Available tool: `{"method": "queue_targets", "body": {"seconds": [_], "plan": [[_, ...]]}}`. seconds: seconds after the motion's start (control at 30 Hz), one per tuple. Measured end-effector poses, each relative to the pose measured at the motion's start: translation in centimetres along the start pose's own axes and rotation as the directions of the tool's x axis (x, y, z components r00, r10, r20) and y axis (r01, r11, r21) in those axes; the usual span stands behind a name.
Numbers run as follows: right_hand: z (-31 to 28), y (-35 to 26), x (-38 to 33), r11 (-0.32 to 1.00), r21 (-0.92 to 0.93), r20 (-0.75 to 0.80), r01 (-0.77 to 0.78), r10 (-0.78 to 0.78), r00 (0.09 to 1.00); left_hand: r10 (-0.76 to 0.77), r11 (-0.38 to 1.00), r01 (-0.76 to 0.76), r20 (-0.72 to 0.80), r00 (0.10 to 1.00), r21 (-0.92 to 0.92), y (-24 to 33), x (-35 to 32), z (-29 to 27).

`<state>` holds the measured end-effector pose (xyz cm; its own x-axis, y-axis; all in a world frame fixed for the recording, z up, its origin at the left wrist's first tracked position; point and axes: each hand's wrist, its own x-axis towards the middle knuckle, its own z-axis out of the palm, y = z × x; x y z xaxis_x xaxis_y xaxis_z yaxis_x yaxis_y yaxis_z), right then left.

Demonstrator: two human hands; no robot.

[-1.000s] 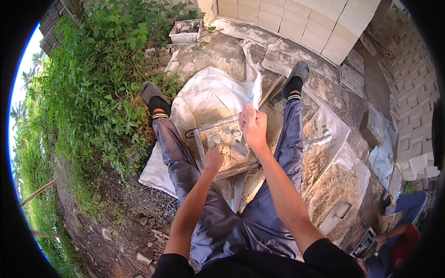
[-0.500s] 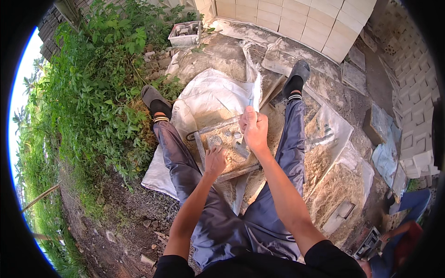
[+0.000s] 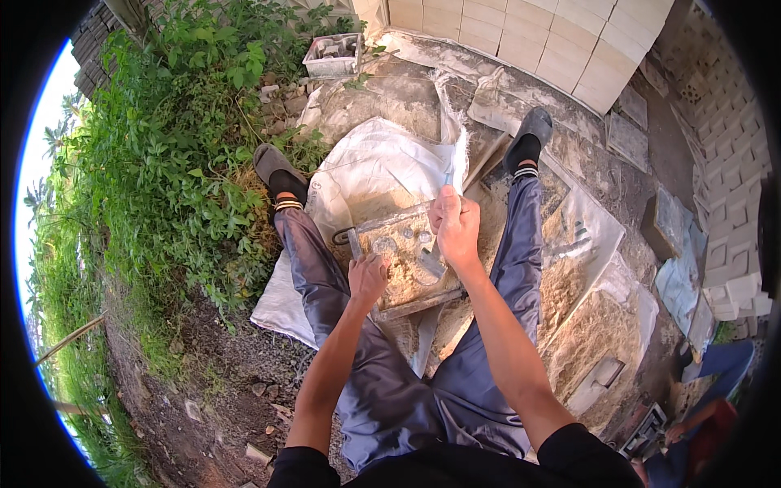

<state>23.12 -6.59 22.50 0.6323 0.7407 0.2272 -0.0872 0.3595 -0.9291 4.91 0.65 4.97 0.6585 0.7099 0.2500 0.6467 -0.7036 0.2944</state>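
Between my legs lies a square frame (image 3: pixel 419 306) filled with a pale, sand-coloured grainy mix. On the mix sit several round clear pieces (image 3: pixel 407 233) and a flat grey piece (image 3: pixel 432 263). My left hand (image 3: pixel 368 278) rests at the frame's left edge, its fingers slightly bent, nothing visible held in it. Above the frame's right side, my right hand (image 3: pixel 458 232) is closed with the thumb on top; what it grips, if anything, is hidden. Just beyond the thumb is the frayed edge of a white woven sack (image 3: pixel 382 154) spread beneath the frame.
At the right, a heap of pale mix (image 3: pixel 582 342) has a flat trowel (image 3: pixel 595 381) on it. A grey-white tray (image 3: pixel 333 58) stands by the plants (image 3: pixel 187 138) at far left. Stacked pale tiles (image 3: pixel 529 41) rise behind. Another person's sleeve (image 3: pixel 716 435) shows lower right.
My left hand has slid left from the round clear pieces to the frame's left edge, uncovering part of the surface. My right hand stays closed in nearly the same place above the frame.
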Motion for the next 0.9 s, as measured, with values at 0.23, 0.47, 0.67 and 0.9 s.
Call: {"method": "queue_targets", "body": {"seconds": [0.23, 0.47, 0.67, 0.9], "plan": [[-0.1, -0.3, 0.0, 0.999, 0.014, 0.002, -0.041, 0.041, 0.999, -0.042, 0.998, 0.038, 0.103, 0.994, 0.047, -0.3, -1.0, 0.4], [0.5, 0.1, -0.3, 0.999, -0.021, 0.017, 0.048, -0.048, 0.999, 0.003, 0.998, -0.001, -0.023, 1.0, 0.057, 2.3, 1.1, -0.9], [-0.8, 0.0, -0.8, 0.997, 0.014, -0.01, 0.079, -0.079, 0.997, 0.296, 0.954, -0.301, 0.166, 0.941, 0.004, 3.9, -0.1, 1.8], [-0.6, -0.4, -0.6, 0.996, 0.066, -0.016, 0.051, -0.05, 0.999, 0.173, 0.949, -0.133, 0.119, 0.978, -0.285, 4.5, -1.8, 2.3]]}}
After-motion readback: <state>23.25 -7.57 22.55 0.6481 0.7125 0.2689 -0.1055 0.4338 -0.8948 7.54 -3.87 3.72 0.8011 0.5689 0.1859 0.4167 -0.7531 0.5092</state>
